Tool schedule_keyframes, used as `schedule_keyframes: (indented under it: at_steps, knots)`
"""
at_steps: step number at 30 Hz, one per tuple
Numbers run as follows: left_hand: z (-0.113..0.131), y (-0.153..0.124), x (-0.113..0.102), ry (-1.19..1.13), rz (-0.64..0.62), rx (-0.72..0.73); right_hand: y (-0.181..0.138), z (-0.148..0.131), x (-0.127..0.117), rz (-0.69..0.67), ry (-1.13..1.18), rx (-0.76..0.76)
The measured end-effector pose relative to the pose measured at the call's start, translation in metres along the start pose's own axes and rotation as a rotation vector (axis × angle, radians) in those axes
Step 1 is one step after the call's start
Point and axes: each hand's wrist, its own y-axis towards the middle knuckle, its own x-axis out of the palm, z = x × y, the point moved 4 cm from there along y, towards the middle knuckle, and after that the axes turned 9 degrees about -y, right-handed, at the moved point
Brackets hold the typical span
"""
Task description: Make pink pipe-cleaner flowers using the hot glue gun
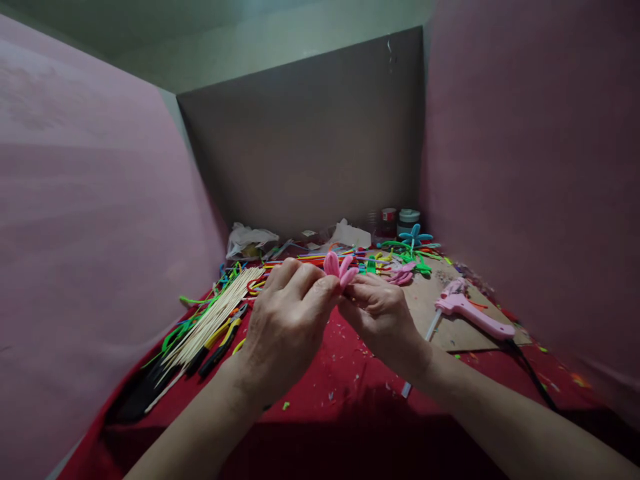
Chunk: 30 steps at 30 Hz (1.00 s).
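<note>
Both my hands meet above the red tablecloth (345, 393), pinching a small pink pipe-cleaner flower (339, 267) whose looped petals stick up between my fingertips. My left hand (287, 320) has its fingers curled closed on the flower's left side. Closed in a pinch, my right hand (380, 313) holds the flower's base from the right. The lower part of the flower is hidden by my fingers.
A bundle of wooden skewers (215, 317) and yellow-handled pliers (223, 340) lie at the left. Coloured pipe cleaners (320, 257) are strewn behind my hands. A pink glue gun (473, 312) rests on a cardboard sheet (465, 327) at the right. Jars (407, 220) stand at the back. Pink walls enclose the table.
</note>
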Motion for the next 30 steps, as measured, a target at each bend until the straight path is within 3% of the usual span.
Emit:
schedule_keyframes:
  at_steps: [8, 13, 19, 25, 30]
  knots:
    - [0.005, -0.004, -0.003, 0.116, 0.019, 0.091, -0.002, -0.002, 0.001, 0.028, -0.030, -0.034]
    - [-0.012, -0.003, -0.017, -0.037, 0.071, -0.055, -0.001, -0.001, 0.001, -0.027, 0.068, -0.006]
    - [-0.016, -0.011, -0.009, -0.189, 0.044, 0.006, -0.002, -0.001, 0.005, -0.069, 0.260, 0.069]
    - [-0.016, -0.027, -0.007, -0.258, 0.183, 0.063, 0.002, -0.004, 0.006, -0.092, 0.506, 0.183]
    - [-0.025, -0.033, -0.003, -0.268, 0.245, 0.110, 0.005, 0.003, 0.019, -0.192, 0.767, 0.330]
